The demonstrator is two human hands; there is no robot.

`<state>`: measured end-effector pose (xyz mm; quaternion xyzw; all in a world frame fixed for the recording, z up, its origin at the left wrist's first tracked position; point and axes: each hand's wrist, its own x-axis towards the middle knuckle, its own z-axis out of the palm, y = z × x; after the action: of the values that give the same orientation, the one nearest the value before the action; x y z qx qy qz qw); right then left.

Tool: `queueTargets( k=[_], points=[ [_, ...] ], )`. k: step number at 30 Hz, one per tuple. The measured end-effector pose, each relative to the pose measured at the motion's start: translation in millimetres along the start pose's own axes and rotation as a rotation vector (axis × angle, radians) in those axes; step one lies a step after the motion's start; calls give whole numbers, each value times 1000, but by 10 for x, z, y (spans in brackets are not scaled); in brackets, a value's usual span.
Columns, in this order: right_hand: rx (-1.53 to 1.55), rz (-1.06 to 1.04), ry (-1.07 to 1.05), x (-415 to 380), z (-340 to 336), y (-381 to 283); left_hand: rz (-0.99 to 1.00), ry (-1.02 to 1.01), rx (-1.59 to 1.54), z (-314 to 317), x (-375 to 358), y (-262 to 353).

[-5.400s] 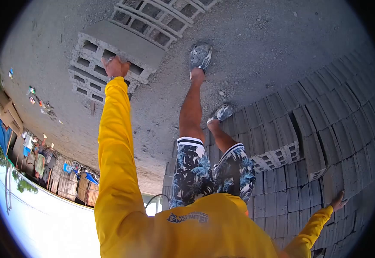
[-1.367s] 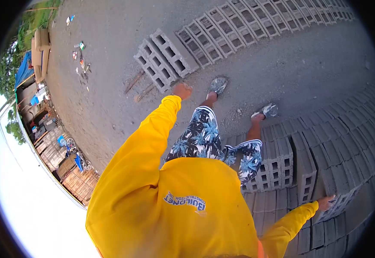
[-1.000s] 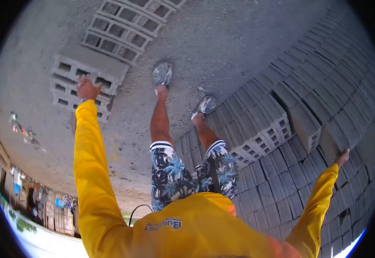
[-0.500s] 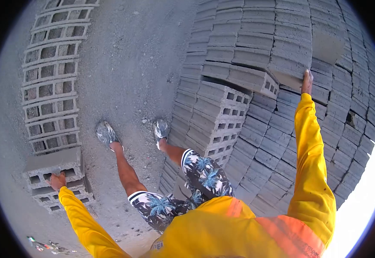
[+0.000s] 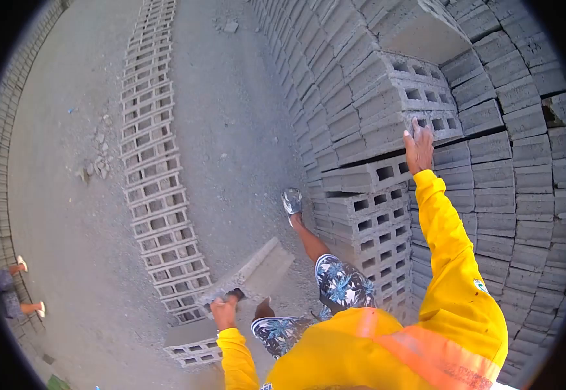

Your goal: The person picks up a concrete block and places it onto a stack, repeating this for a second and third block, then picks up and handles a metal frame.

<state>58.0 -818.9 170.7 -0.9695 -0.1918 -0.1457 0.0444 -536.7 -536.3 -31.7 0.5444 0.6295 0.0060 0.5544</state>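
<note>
My left hand (image 5: 223, 313) is closed on the end of a grey hollow concrete block (image 5: 257, 270), which is tilted and lifted beside my legs. A dark gap shows near the fingers, and the fingertips are partly hidden. Under and behind this hand, more concrete blocks (image 5: 192, 341) lie stacked low on the ground. Up at the tall stack, my right hand (image 5: 419, 151) rests with fingers stretched against the hollow end face of a concrete block (image 5: 442, 125). Its thumb stands apart from the other fingers.
A long row of hollow blocks (image 5: 159, 175) runs along the dusty ground. The tall block stack (image 5: 517, 169) rises on the right, with a stepped column of blocks (image 5: 384, 227) near my leg. Rubble (image 5: 101, 159) and another person's legs (image 5: 23, 289) appear at left.
My left hand has raised a block off the low pile and tilted it. The right hand has shifted from an upper block to an end face lower down. The view has turned; one foot has moved.
</note>
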Motion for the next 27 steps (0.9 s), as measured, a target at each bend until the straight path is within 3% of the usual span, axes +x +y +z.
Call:
queueTargets(
  k=[5, 9, 14, 15, 19, 22, 27],
  points=[
    [70, -25, 96, 23, -137, -94, 110, -51, -141, 993, -907, 2577],
    [181, 56, 2, 146, -439, -91, 308, -91, -123, 1594, -1519, 4363],
    [282, 156, -106, 115, -435, -3, 516, -260, -145, 2431, -2052, 6005],
    [301, 168, -132, 92, -441, 26, 561, -305, -201, 2640, -2185, 6293],
    [380, 216, -236, 162, -580, 11, 662, -440, 47, 3202, -2369, 7133],
    [426, 242, -251, 141, -568, 74, 450, -576, -104, 3743, -2658, 7615],
    [426, 230, -194, 140, -665, 62, 521, -478, 84, 4400, -2630, 7960]
  ],
)
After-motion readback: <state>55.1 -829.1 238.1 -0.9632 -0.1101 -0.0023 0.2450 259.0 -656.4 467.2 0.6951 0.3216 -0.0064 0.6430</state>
